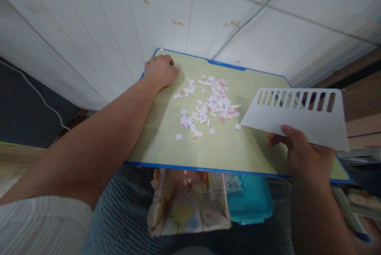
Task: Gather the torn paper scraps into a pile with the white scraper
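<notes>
Small cut pieces of paper (218, 102), mostly white with some pink, lie scattered over the middle of a light wood-grain table (178, 154) with a blue rim. My right hand (306, 154) grips the lower edge of a white slotted plastic plate (285, 118), thumb on its near face. The plate is tilted above the right side of the table, its left corner close to a single paper piece. At the table's far left edge, my left hand (161, 71) rests with its fingers curled around the edge; part of the grip is hidden.
A white plank wall (178, 9) with a grey cable (253, 17) stands behind the table. Below the front edge are a patterned bag (190, 207) and a turquoise plastic box (253, 201). Shelves with several items (363, 160) are at the right.
</notes>
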Demonstrator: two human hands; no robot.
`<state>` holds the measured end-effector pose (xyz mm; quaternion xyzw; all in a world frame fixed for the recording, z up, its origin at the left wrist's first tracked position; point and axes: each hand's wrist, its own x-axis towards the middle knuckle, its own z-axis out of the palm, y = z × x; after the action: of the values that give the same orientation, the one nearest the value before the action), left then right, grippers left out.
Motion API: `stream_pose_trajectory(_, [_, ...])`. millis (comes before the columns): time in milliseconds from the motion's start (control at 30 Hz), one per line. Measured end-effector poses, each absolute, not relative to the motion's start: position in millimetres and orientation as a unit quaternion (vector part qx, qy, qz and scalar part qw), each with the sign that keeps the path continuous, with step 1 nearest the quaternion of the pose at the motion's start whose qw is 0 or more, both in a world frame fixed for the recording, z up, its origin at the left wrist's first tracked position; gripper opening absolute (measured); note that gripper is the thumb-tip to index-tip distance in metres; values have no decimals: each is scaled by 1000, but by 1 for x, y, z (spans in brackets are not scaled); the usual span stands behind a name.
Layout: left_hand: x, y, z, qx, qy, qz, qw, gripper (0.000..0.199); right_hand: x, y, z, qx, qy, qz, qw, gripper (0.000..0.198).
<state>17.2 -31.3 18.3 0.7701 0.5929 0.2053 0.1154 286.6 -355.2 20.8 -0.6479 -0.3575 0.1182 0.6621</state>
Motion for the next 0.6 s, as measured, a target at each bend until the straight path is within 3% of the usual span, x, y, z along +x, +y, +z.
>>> stream_pose_trajectory(233, [17, -31, 18, 771, 590, 207, 115, 59, 291, -355, 16, -660, -411, 138, 614, 16])
stream_pose_trajectory(400, [17, -30, 17, 774, 592, 203, 96, 49, 288, -354, 17, -652, -389, 108, 642, 8])
stream_pose_trajectory(600, [19, -33, 19, 772, 594, 203, 100, 50, 285, -358, 20, -646, -383, 108, 652, 20])
